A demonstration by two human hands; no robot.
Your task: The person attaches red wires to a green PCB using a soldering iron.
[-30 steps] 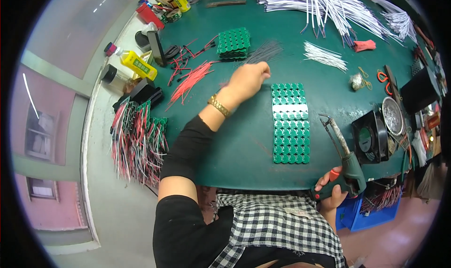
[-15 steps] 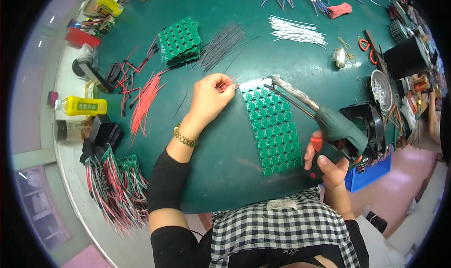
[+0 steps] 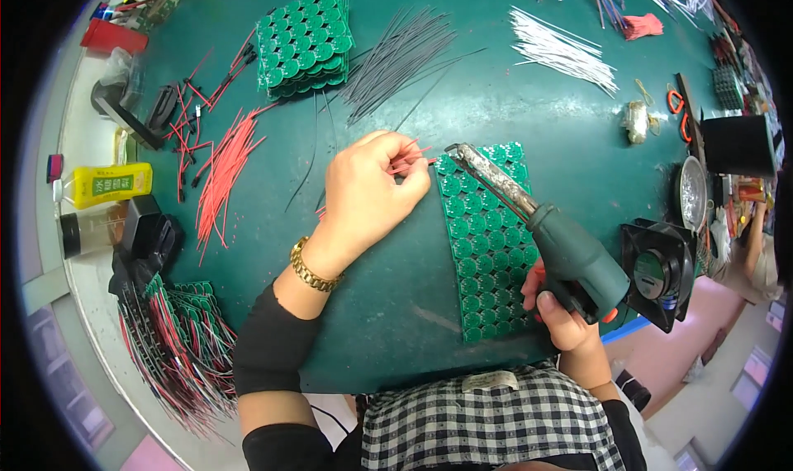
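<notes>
On green bench matting (image 3: 396, 322), red wires (image 3: 406, 159) are pinched by the left hand (image 3: 368, 194) beside a circuit-board panel (image 3: 487, 240); a soldering iron (image 3: 541, 236) is gripped by the right hand (image 3: 562, 314).

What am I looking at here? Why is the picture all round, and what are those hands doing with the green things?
The picture comes from a camera worn on a person's head, looking down. Its wide lens bends everything round. You see the person's own two hands over a green table. The left hand pinches thin red wires. The right hand grips a soldering iron, a hot tool for joining metal, with its tip at the top corner of a green panel of small round circuit boards. More boards lie stacked farther away, beside bundles of black wires, red wires and white wires. A small black fan stands at the right.
</notes>
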